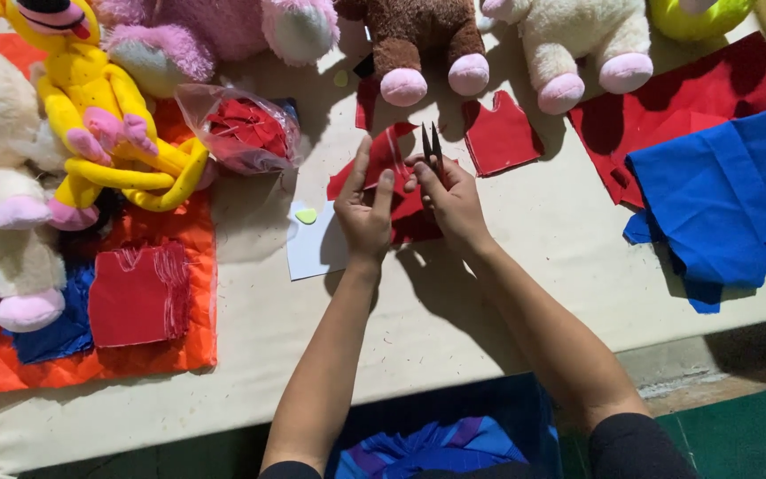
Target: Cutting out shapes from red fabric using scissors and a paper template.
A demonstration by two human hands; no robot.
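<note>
While both hands work at the middle of the cream cloth-covered table (507,293), open room lies only below the wrists, where bare cloth runs to the near table edge. The left hand (365,213) pinches the red felt cut-out (381,164) between thumb and curled fingers, closed on its left edge. The right hand (452,202) is closed around small black thread snips (432,146), whose two blades point up just past its fingertips, slightly parted, over the same felt.

One white paper sheet (310,248) with a pale green scrap on it lies just left of the left fingers. A second red felt piece (500,135) lies just right of the snips. Beyond the fingertips sit three plush toys: pink (214,35), brown (418,40) and cream (578,40), crowding the far edge. Left of the left fingers lie a clear bag of red scraps (241,129) and a yellow plush toy (99,115). Folded blue fabric (729,200) lies well right of the right hand.
</note>
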